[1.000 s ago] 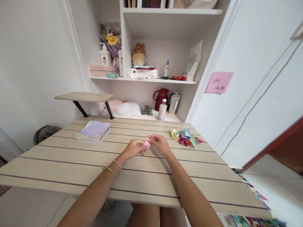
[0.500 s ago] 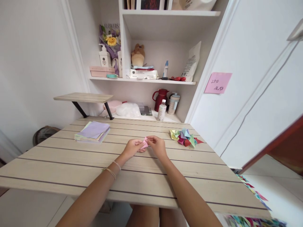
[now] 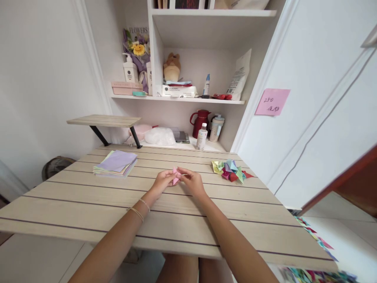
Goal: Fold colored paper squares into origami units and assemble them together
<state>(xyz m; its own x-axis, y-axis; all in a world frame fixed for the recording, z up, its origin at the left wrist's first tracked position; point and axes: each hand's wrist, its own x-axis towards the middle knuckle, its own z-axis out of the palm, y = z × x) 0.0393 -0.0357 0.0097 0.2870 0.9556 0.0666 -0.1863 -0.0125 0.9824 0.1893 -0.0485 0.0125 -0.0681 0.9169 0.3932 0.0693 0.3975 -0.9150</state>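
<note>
A small folded piece of pink paper (image 3: 176,179) is held between both hands above the middle of the table. My left hand (image 3: 163,181) pinches it from the left side, thumb toward the paper. From the right, my right hand (image 3: 192,182) has its fingertips closed on the same paper, which is partly covered by the fingers. To the right lies a heap of colourful folded paper pieces (image 3: 231,171). A stack of pastel paper sheets (image 3: 116,163) rests on the table at the left.
The slatted wooden table (image 3: 118,220) carries a small raised shelf (image 3: 104,120) at back left. A bottle (image 3: 202,136), a red jug (image 3: 200,122) and a plastic bag (image 3: 160,136) stand behind. More folded paper (image 3: 318,274) lies low at the right, beyond the table edge.
Both hands have shifted slightly left with the pink paper. The paper has turned and now points more upright, with my right fingers further over it.
</note>
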